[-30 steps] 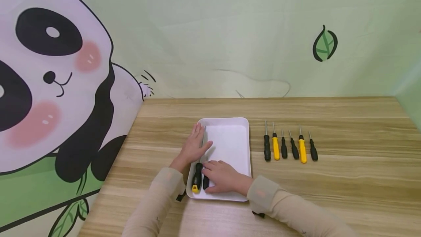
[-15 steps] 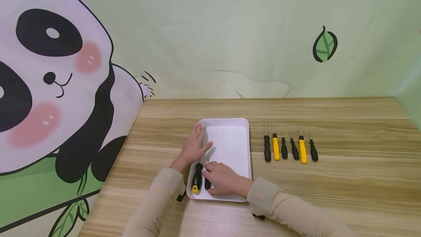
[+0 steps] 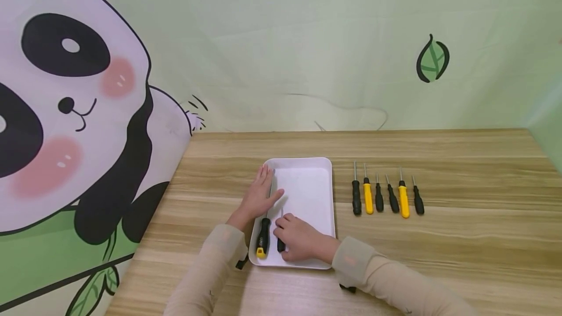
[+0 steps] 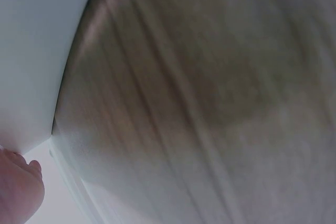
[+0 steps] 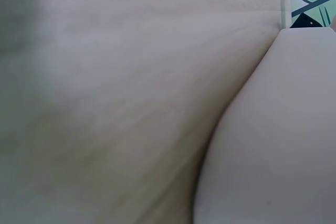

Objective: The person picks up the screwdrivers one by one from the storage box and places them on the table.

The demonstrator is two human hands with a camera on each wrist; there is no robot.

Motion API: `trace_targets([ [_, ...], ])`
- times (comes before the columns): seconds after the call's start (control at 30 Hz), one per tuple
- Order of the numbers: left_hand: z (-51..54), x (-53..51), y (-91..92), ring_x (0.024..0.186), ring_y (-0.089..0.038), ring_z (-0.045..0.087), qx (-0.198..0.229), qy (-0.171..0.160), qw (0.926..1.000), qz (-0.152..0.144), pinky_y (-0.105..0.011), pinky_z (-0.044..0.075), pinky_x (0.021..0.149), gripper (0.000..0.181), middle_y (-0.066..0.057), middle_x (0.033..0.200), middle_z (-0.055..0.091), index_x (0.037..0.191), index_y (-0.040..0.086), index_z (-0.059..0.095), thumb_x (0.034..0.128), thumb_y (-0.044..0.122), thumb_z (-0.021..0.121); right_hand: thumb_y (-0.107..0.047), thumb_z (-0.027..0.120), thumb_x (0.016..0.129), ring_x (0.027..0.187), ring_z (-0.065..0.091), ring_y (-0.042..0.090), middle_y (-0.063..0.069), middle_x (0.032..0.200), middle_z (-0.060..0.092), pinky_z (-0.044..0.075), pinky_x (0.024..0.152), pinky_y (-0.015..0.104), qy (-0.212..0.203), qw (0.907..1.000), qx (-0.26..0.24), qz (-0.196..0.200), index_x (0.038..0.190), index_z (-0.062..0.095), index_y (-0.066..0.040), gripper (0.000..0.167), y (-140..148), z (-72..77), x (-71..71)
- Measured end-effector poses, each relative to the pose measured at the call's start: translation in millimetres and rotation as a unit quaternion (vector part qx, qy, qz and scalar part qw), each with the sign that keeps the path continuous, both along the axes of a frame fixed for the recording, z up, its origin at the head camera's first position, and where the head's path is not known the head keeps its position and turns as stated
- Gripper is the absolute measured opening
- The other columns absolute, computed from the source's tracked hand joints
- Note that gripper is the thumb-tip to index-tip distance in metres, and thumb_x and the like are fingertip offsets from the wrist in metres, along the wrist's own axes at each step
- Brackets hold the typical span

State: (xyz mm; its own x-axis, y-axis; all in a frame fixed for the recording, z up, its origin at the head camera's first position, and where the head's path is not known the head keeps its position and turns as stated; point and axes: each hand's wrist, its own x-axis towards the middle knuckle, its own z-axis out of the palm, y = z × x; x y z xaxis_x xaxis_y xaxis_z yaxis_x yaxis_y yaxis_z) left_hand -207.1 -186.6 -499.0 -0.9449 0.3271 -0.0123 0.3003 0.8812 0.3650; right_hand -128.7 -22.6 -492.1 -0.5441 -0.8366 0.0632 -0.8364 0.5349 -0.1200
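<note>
A white tray lies on the wooden table. Inside it, along the left side, is a long screwdriver with a black handle and yellow end. My left hand rests on the tray's upper left edge, fingers straight, thumb spread over the tray and partly covering that screwdriver's shaft. Just right of the long one, my right hand grips a smaller black screwdriver flat in the tray. Its thin shaft points away from me; the hand hides part of its handle. The wrist views show mostly table and tray wall, both blurred.
To the right of the tray, a row of several screwdrivers lies on the table, among them a yellow screwdriver and a black screwdriver. Behind the table stands a green wall with a panda picture.
My right hand has shifted slightly to the right with the smaller black screwdriver, widening the gap to the long one. The left hand has stayed in place.
</note>
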Motion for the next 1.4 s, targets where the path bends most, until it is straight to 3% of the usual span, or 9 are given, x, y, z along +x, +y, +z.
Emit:
trace_targets([
  [0.83, -0.2, 0.7, 0.7, 0.137, -0.03, 0.004, 0.004, -0.002, 1.0, 0.004, -0.043, 0.016, 0.109, 0.074, -0.016, 0.148, 0.003, 0.14, 0.001, 0.016, 0.0893, 0.05, 0.038, -0.033, 0.063, 0.07, 0.101, 0.048, 0.02, 0.007, 0.108, 0.056, 0.042, 0.09, 0.028, 0.0, 0.9997, -0.023, -0.005, 0.1, 0.061, -0.008, 0.039, 18.3, 2.3, -3.4],
  [1.4, -0.4, 0.1, 1.1, 0.137, -0.03, 0.003, 0.001, -0.005, 1.0, 0.006, -0.043, 0.015, 0.11, 0.075, -0.015, 0.148, 0.003, 0.14, 0.0, 0.014, 0.0893, 0.049, 0.039, -0.033, 0.064, 0.071, 0.102, 0.047, 0.021, 0.007, 0.112, 0.055, 0.042, 0.09, 0.029, 0.003, 0.9995, -0.029, -0.014, 0.102, 0.061, -0.008, 0.04, 32.8, 16.1, -11.4],
])
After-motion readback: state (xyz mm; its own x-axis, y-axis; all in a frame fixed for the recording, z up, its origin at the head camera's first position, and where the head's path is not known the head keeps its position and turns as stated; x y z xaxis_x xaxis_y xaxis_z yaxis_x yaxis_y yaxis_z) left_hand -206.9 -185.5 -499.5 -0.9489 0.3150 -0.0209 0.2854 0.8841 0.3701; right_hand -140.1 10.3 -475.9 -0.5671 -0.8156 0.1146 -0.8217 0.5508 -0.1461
